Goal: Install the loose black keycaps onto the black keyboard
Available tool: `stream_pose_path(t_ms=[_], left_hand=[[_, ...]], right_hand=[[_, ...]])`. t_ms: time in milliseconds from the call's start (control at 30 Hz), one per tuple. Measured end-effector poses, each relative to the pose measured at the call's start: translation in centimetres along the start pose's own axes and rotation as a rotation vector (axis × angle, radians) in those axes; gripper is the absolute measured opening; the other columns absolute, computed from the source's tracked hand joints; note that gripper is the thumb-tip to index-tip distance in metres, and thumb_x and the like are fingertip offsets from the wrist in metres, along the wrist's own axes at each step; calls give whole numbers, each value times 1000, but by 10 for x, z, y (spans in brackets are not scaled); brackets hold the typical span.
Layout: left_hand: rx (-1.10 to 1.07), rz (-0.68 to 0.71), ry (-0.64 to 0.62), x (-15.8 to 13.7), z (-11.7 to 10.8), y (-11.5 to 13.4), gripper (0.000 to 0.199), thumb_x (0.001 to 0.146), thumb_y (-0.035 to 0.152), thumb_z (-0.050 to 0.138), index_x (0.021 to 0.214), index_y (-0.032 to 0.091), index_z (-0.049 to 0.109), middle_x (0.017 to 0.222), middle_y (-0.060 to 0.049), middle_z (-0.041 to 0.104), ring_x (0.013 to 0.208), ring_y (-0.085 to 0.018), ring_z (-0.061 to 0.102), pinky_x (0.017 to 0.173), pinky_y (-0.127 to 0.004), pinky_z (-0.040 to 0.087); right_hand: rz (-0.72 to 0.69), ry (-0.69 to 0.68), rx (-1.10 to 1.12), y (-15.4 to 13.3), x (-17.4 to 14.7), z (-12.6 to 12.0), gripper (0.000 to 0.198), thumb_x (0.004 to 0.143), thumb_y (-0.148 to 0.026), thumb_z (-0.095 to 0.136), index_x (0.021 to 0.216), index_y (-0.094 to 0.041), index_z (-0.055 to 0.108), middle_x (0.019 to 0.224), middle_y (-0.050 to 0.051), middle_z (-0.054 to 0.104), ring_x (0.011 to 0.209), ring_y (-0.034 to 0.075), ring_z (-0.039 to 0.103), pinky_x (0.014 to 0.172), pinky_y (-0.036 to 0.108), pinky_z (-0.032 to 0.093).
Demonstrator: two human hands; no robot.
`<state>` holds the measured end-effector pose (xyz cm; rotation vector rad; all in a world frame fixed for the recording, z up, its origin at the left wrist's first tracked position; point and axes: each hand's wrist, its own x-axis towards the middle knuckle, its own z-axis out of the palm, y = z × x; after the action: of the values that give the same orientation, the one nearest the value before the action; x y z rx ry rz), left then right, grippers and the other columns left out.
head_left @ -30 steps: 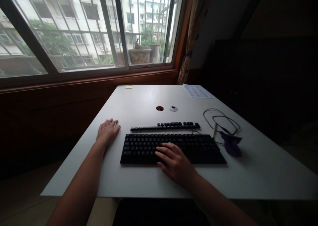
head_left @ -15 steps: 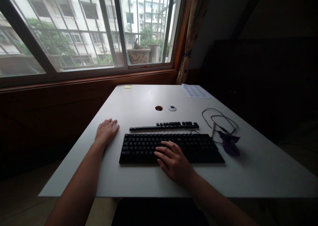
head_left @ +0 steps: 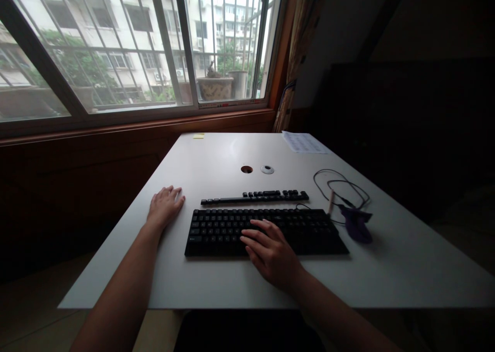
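Observation:
A black keyboard (head_left: 216,232) lies near the front of the white table. Over its middle rests my right hand (head_left: 273,251), fingers stretched out and slightly apart, holding nothing that I can see; some keys are hidden beneath it. My left hand (head_left: 165,205) lies flat on the tabletop, left of the keyboard and apart from it, with its fingers spread. Loose black keycaps (head_left: 266,198) are lined up in rows just behind the keyboard. Little detail shows along the keyboard's dark near edge.
To the right lie a looped black cable (head_left: 342,182), a thin light stick (head_left: 331,202) and a crumpled purple cloth (head_left: 356,224). Farther back are a round hole (head_left: 246,169), its ring cover (head_left: 267,169), printed paper (head_left: 303,142) and a yellow note (head_left: 198,136). A barred window stands beyond.
Both hands keep their places, with the right over the keyboard and the left flat on the table. The whole view has shifted very slightly.

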<state>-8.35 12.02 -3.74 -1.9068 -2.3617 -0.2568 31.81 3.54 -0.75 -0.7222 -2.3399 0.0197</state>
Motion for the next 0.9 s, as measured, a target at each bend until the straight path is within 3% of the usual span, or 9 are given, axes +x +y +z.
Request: stream_pose_path(t_ms=[433, 667, 900], left_hand=[[5, 2, 12, 0, 1, 0, 58, 104, 52, 39, 151, 24, 55, 162, -13, 49, 151, -32, 41, 123, -48, 31], [-3, -1, 21, 0, 2, 1, 57, 104, 53, 38, 151, 25, 56, 162, -13, 49, 151, -32, 42, 122, -50, 32], [-4, -3, 18, 1, 3, 1, 57, 104, 52, 39, 151, 25, 56, 161, -13, 50, 151, -32, 41, 123, -50, 31]], right_hand=[[-26, 20, 54, 11, 10, -2, 30, 100, -14, 57, 127, -23, 68, 127, 7, 74, 129, 28, 61, 114, 54, 50], [207, -3, 84, 63, 49, 3, 28, 100, -12, 50, 124, -23, 59, 116, 10, 70, 113, 25, 67, 103, 45, 56], [237, -104, -10, 105, 79, 21, 23, 98, -12, 47, 118, -19, 56, 115, 13, 72, 115, 27, 65, 106, 44, 51]])
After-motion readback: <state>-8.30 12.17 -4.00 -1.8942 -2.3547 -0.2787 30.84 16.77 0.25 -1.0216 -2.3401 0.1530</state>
